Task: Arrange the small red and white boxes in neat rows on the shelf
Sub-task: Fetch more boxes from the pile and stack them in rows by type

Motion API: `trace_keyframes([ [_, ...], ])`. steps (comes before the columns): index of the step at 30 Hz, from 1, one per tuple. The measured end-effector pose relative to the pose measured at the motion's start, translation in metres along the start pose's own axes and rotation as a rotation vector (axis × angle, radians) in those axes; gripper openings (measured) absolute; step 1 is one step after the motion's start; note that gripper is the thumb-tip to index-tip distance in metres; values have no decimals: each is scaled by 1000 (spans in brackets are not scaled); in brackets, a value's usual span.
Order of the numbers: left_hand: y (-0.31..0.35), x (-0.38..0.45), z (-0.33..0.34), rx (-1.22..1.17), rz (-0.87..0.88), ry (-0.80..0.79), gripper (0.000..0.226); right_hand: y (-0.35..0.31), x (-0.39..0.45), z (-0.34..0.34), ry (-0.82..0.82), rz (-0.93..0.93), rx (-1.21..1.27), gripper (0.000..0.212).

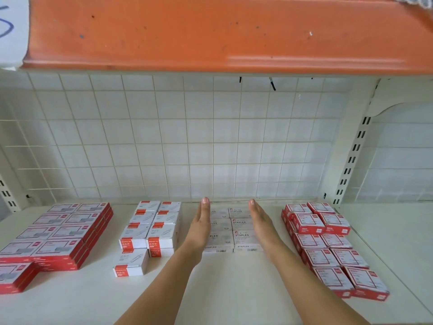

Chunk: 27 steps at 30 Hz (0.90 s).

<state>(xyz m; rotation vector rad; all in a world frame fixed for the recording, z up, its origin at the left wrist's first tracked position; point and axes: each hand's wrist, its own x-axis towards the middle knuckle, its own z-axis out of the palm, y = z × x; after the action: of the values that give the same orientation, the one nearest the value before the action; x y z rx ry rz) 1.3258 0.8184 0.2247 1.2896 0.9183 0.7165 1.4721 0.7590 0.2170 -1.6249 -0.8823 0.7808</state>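
On the shelf (234, 289), four groups are set side by side: flat stacked boxes (58, 238) far left, clip boxes (150, 231) next, staple boxes (232, 228) flanked between left hand (199, 228) and right hand (262, 226), tilted boxes (328, 245) far right.

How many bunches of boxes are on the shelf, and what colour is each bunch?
Red-sided: 2, the left bunch and the right bunch
White with red labels: 1, the red-label bunch
Plain white: 1, the STAPLES bunch, between the left hand and the right hand
Total: 4 bunches
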Motion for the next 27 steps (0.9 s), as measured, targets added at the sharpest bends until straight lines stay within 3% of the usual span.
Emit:
trace_keyframes([
  [7,-2,-6,-5,-39,6,40,99,8,-6,-3,102,-9,29,64],
  [10,-7,-10,-10,63,51,29,82,14,-9,-3,116,-22,-52,66],
  [15,-19,-13,-18,371,103,-149,112,15,-8,3,108,-54,-206,63],
  [27,-22,-6,-19,701,184,-40,100,15,-1,5,135,-79,-369,59],
])
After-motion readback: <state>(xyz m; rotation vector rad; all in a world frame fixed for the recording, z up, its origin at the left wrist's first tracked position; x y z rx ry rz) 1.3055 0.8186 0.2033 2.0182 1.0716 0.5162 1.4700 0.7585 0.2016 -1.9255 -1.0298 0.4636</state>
